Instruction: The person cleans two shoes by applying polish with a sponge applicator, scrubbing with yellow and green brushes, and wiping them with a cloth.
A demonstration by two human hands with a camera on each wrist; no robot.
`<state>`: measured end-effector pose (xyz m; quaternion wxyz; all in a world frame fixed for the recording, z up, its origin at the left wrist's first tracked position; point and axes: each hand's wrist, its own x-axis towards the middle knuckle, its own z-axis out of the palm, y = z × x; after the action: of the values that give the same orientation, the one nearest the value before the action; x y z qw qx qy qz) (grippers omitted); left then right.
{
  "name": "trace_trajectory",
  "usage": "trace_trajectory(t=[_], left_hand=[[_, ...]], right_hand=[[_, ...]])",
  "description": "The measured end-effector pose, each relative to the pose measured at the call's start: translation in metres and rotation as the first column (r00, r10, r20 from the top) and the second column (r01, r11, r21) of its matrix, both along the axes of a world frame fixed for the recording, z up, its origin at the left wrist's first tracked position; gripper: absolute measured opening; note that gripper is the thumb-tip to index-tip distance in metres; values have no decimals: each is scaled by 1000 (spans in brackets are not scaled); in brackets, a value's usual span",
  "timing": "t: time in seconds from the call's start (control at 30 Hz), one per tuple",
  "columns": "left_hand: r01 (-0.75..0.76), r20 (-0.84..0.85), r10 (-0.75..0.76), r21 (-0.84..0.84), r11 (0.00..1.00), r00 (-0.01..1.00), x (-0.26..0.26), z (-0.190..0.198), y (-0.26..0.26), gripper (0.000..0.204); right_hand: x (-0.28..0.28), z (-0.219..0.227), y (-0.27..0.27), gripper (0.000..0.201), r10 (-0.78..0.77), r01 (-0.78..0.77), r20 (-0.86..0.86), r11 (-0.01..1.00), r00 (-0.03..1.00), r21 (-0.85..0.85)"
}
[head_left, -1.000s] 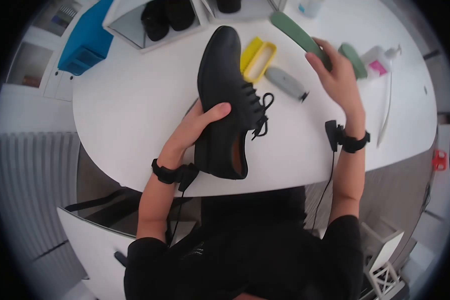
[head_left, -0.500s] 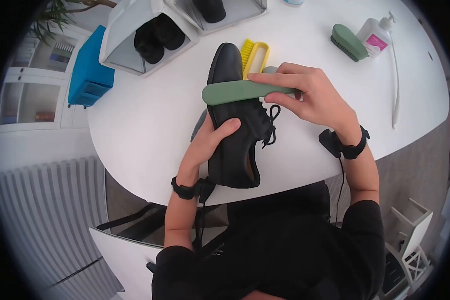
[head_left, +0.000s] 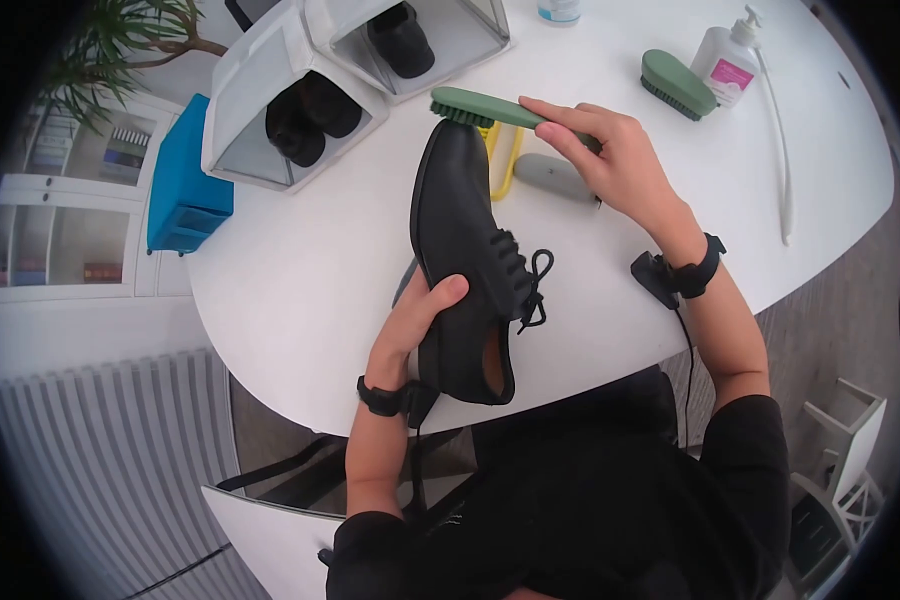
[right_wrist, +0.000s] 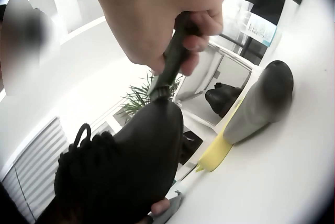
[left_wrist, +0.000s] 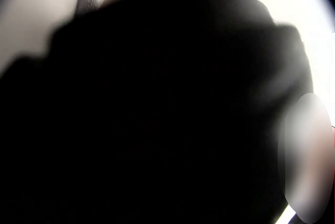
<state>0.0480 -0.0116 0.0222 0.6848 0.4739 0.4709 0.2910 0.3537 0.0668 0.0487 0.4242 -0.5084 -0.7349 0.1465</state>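
Observation:
A black lace-up shoe (head_left: 457, 220) is held up over the table by my left hand (head_left: 415, 315), thumb across its side and the fingers hidden beneath. My right hand (head_left: 615, 160) grips the handle of a long green brush (head_left: 490, 106), whose dark bristles face down at the shoe's toe. In the right wrist view the brush (right_wrist: 175, 56) meets the toe of the shoe (right_wrist: 149, 135), with the right hand (right_wrist: 162, 14) curled round the handle. The dark shoe fills most of the left wrist view.
Behind the shoe lie a yellow brush (head_left: 503, 165) and a grey device (head_left: 558, 178). A second green brush (head_left: 678, 84) and a pump bottle (head_left: 725, 62) stand back right, near a white stick (head_left: 785, 170). Shoe boxes (head_left: 375, 105) and a blue holder (head_left: 190, 190) are at back left.
The right hand has picked up the long green brush from the table, brought it left over the shoe, then moved it up from the laces area to the toe. The left hand keeps its hold.

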Motion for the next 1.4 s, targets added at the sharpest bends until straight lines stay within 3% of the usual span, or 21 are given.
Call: trace_trajectory(t=[0.03, 0.07, 0.13, 0.17, 0.23, 0.33, 0.43, 0.57, 0.63, 0.67, 0.73, 0.87, 0.97, 1.07, 1.1, 1.17, 1.3, 1.37, 1.4], left_hand=[[9, 13, -9, -11, 1000, 1000, -2, -1, 1, 100], [17, 11, -17, -8, 1000, 1000, -2, -2, 0, 100], [-35, 96, 38, -29, 999, 995, -3, -2, -4, 99], [-37, 94, 39, -32, 999, 995, -4, -2, -4, 99], [-35, 62, 38, -40, 999, 997, -7, -6, -3, 99], [-24, 92, 26, -22, 999, 995, -8, -10, -1, 98], [-70, 82, 74, -51, 996, 994, -5, -7, -4, 98], [-24, 175, 39, -91, 996, 984, -12, -16, 0, 101], [-36, 187, 59, -127, 991, 981, -12, -16, 0, 102], [-43, 189, 66, -123, 991, 980, -13, -15, 1, 102], [-35, 265, 79, -165, 986, 961, -11, -13, 3, 99], [20, 291, -3, -54, 998, 957, -8, -16, 2, 84], [109, 327, -105, 5, 994, 939, -5, -15, 6, 86], [63, 307, -28, -107, 992, 951, -7, -15, 1, 89], [69, 383, -24, -104, 992, 923, 5, 0, -2, 90], [76, 457, -22, -100, 992, 889, 13, 10, -3, 90], [41, 505, 45, -159, 986, 862, 16, 10, 0, 92], [19, 528, 78, -175, 984, 846, 15, 8, 2, 93], [27, 564, 78, -176, 984, 822, 14, 7, 6, 92]], right_hand=[[3, -2, 1, 33, -10, 8, -22, 995, 1000, -100], [7, -3, 2, 33, -17, 15, -25, 995, 1000, -98], [12, -4, 1, 36, 15, 9, 82, 958, 997, -287], [11, -4, 0, 36, 16, 8, 80, 957, 997, -289], [6, -6, -1, 35, -39, -5, -184, 974, 982, -228], [3, 3, -3, 33, 21, -77, -276, 978, 961, -192], [-3, 0, -7, 32, 86, -102, -199, 992, 976, -73], [2, 14, -14, 33, 121, -128, -94, 989, 988, -73], [4, 12, -15, 37, 236, -235, -16, 971, 972, 29], [1, 13, -17, 37, 243, -243, -14, 970, 970, 32], [-3, 14, -22, 39, 411, -419, -107, 906, 905, -58], [5, 16, -20, 42, 459, -474, -148, 876, 876, -87], [5, 12, -16, 36, 343, -350, -107, 935, 933, -53], [3, 7, -12, 33, 184, -193, -138, 980, 973, -57], [4, 3, -8, 33, 181, -191, -138, 980, 974, -56], [4, -4, -2, 33, 29, -110, -293, 958, 956, -264], [2, 0, -7, 34, 41, -157, -352, 938, 935, -308], [-2, -1, -10, 36, 185, -208, -259, 976, 948, -64], [-4, 0, -12, 36, 191, -213, -258, 975, 947, -64]])
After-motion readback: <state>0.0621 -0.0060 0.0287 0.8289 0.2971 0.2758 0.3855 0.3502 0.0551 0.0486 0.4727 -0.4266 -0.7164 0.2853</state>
